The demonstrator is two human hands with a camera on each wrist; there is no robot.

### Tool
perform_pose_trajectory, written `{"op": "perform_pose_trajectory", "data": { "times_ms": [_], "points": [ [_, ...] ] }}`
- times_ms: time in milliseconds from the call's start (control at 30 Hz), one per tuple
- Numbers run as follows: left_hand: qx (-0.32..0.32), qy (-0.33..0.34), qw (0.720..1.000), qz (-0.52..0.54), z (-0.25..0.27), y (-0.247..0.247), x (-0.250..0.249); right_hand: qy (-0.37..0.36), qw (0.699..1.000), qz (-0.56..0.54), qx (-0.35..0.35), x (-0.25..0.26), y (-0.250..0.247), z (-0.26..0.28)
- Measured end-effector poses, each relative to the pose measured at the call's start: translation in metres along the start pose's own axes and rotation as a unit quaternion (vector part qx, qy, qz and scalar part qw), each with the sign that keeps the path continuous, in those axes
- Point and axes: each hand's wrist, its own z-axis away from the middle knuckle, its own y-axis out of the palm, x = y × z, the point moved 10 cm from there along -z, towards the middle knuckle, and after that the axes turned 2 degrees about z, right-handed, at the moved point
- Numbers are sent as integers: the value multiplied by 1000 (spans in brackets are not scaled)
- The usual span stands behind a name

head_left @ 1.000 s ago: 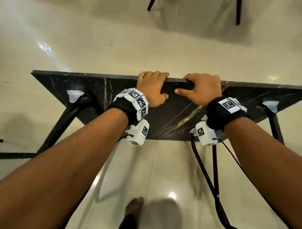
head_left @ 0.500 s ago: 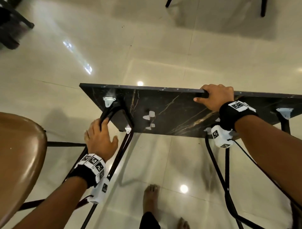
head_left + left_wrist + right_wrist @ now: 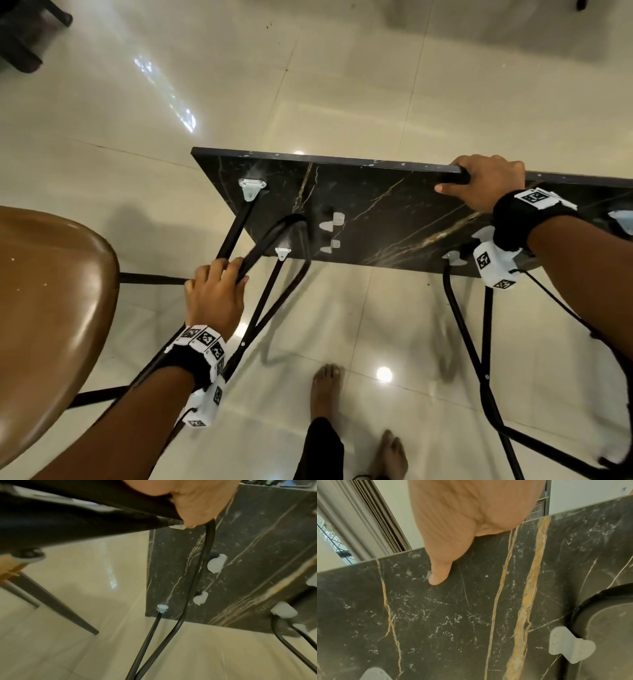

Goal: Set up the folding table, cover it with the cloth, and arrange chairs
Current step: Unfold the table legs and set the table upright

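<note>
The left hand [image 3: 215, 294] curls its fingers around a black table leg [image 3: 263, 246]. The right hand [image 3: 486, 183] grips the table top's [image 3: 376, 205] far edge, thumb flat underneath.

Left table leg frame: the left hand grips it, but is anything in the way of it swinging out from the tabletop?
Possibly. The left hand grips the left leg frame of the tilted tabletop, and the brown chair stands close beside that hand on its outer side. Its seat and dark legs could crowd the swing; otherwise only bare floor shows.
</note>
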Motion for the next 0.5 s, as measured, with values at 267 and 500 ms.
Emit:
{"op": "perform_pose_trajectory", "data": {
  "times_ms": [267,500],
  "points": [
    [50,120,991,-10,45,14,-33,4,1000,3,-1,3,-2,-1],
    [67,-32,997,8,68,1,18,3,1000,-3,-2,1,-4,-7]
  ]
}}
